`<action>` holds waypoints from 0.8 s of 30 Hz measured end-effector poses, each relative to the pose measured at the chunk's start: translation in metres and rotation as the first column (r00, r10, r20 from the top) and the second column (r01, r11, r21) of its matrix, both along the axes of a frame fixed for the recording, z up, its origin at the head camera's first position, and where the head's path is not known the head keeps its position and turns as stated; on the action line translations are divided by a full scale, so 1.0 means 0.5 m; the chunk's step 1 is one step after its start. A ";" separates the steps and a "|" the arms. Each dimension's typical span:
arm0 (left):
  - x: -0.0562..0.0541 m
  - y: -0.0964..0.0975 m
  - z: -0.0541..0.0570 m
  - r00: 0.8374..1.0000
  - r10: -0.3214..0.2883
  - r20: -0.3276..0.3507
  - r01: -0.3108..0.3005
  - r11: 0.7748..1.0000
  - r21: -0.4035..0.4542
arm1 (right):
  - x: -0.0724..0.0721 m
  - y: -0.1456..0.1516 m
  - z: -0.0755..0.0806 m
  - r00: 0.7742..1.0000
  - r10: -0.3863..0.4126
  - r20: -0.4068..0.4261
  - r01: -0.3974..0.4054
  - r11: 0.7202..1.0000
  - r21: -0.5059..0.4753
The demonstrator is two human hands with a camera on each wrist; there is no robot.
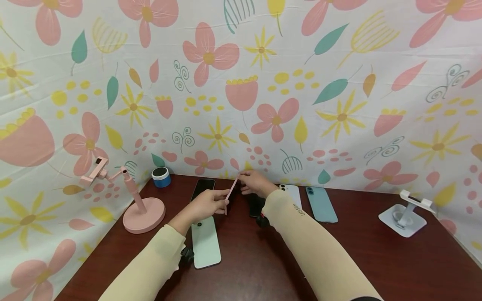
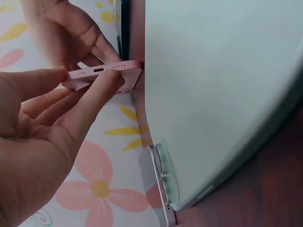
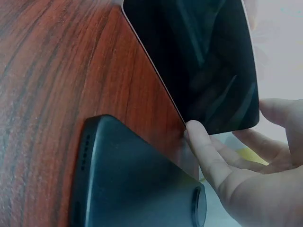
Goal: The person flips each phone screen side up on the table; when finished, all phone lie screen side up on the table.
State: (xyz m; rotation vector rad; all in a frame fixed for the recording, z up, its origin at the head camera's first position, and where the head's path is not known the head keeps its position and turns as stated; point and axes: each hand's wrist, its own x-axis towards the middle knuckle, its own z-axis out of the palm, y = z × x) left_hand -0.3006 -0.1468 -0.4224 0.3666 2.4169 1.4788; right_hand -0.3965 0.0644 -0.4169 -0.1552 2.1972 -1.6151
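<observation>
A pink phone (image 1: 232, 189) stands tilted on its edge on the table, between both hands. My left hand (image 1: 206, 205) pinches its port end; the left wrist view shows the thumb and fingers on the pink frame (image 2: 102, 71). At the far end, my right hand (image 1: 257, 183) holds the corners, and the dark screen (image 3: 203, 61) faces the right wrist camera. A mint green phone (image 1: 206, 246) lies face down below my left hand. Beneath my right hand is a black phone (image 3: 137, 175), partly hidden in the head view.
Another dark phone (image 1: 203, 185) lies behind my left hand. White (image 1: 293, 195) and blue (image 1: 321, 205) phones lie to the right. A pink stand (image 1: 144, 215) and blue jar (image 1: 161, 180) stand left, a white stand (image 1: 403, 219) far right. Flowered cloth (image 1: 241, 104) hangs behind.
</observation>
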 end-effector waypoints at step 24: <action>0.019 0.006 0.014 0.970 0.032 -0.241 -0.127 0.911 -0.393 | 0.010 -0.031 -0.021 0.988 0.091 -0.123 -0.050 0.952 0.303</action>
